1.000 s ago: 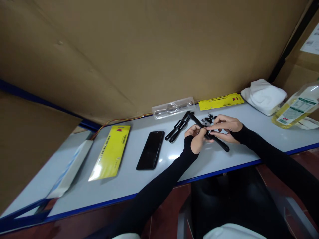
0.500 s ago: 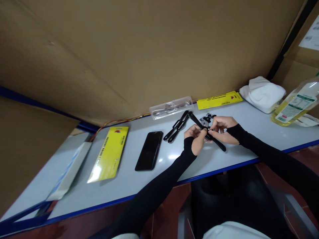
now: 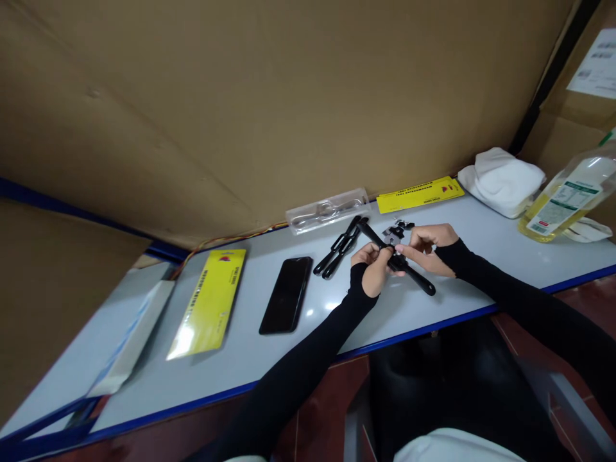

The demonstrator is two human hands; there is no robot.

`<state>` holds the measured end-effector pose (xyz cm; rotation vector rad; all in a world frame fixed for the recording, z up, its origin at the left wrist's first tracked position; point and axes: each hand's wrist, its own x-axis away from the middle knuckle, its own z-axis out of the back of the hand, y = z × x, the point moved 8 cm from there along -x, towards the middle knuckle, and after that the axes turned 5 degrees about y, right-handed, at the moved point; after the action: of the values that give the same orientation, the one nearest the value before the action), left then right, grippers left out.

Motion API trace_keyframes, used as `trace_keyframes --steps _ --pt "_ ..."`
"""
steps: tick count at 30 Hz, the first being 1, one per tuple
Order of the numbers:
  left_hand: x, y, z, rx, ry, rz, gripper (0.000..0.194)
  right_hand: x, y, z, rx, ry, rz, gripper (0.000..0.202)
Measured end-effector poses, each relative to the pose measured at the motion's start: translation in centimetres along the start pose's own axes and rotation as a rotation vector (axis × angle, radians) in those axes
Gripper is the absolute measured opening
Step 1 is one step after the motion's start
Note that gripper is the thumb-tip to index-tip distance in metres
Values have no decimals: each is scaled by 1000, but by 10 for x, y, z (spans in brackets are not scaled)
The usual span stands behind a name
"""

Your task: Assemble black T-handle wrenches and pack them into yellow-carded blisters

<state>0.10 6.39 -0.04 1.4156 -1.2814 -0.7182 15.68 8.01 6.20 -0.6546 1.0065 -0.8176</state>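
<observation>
Both my hands meet over a long black-handled tool that lies slantwise on the pale table. My left hand grips the tool near its middle. My right hand pinches the same tool at its metal head from the right. Just left of my hands lies another black tool with looped handles. Black sleeves cover both my forearms.
A black phone and a yellow packaging card lie to the left. At the back are a clear plastic blister pack and a second yellow card. A white cloth and an oil bottle are far right. Cardboard walls stand behind.
My right hand's fingers have curled in closer on the tool's head; the tool and my left hand have hardly moved. The view has shifted slightly.
</observation>
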Motion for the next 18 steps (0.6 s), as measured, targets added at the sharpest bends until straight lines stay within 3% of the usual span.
trace_keyframes --steps 2,5,7,9,11,14,18 --pt "-2 2 2 21 26 6 42 2 -7 1 43 31 115 24" --pt "-5 5 5 50 47 6 43 5 -14 -1 66 31 242 26" --pt "-5 6 5 67 50 6 43 6 -19 -2 100 43 327 13" --pt "-4 6 5 79 50 3 45 7 -23 0 114 64 383 25" --pt "-4 5 4 79 43 2 46 6 -25 1 100 66 383 33" --pt "-5 5 4 67 31 -14 48 6 -24 2 69 49 328 10" --pt "-5 5 7 44 37 -46 49 9 -26 0 92 46 398 16"
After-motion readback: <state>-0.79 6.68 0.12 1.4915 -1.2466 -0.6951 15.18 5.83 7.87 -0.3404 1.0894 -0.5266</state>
